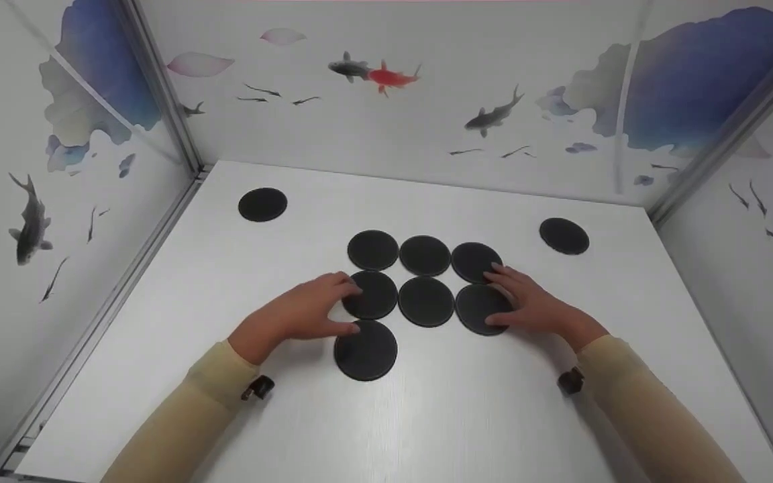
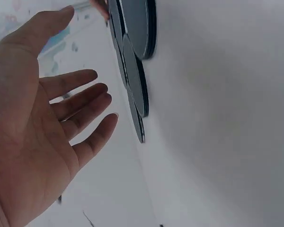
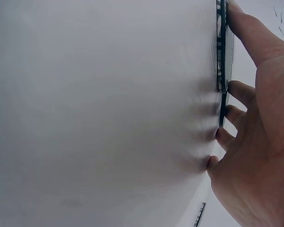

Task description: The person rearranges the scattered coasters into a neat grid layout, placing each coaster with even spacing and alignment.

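Flat black discs lie on the white table in a block: a back row of three [image 1: 373,250], a front row of three [image 1: 426,302], and a single disc [image 1: 366,355] nearer the person at the left. My left hand [image 1: 306,310] hovers over the left discs, and its thumb and fingers are spread apart with nothing between them, as the left wrist view shows. At the block's right side, my right hand [image 1: 531,302] touches the two end discs [image 1: 477,262], its thumb at the front one [image 1: 480,310]. Its fingers are extended, not curled round anything.
One more black disc [image 1: 263,204] lies at the back left of the table [image 1: 467,409], another [image 1: 564,235] at the back right. Walls printed with fish [image 1: 393,77] enclose the table at the back and both sides.
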`<action>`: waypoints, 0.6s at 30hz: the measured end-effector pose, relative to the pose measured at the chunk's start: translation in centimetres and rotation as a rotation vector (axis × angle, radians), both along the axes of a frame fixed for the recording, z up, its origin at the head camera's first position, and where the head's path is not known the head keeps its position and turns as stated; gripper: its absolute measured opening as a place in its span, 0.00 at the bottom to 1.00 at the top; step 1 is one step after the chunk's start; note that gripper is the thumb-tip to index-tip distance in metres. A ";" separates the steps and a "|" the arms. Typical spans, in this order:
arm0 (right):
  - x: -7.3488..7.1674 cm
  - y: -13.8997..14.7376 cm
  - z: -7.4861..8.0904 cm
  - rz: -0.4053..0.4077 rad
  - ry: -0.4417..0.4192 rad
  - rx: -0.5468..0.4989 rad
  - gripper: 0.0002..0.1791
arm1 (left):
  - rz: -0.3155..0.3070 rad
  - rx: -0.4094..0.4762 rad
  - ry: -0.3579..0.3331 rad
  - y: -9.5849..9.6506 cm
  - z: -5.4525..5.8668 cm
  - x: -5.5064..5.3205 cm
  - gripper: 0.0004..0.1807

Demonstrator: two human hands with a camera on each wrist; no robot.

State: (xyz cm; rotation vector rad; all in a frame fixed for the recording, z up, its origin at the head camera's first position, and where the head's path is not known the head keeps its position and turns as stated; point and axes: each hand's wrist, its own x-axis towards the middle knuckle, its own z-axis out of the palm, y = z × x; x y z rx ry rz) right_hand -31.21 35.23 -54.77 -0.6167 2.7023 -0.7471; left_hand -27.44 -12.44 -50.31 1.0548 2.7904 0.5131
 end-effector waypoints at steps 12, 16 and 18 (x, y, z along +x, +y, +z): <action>0.3 -0.1 0.1 -0.014 0.003 -0.003 0.55 | 0.257 0.172 -0.030 -7.5 -0.8 -8.4 0.27; 0.3 -0.1 0.3 -0.016 0.000 0.003 0.55 | 0.368 0.199 -0.029 -9.4 -0.8 -10.8 0.26; 0.3 0.0 0.2 -0.015 -0.002 0.006 0.55 | 0.425 0.205 -0.025 -10.3 -0.9 -12.1 0.27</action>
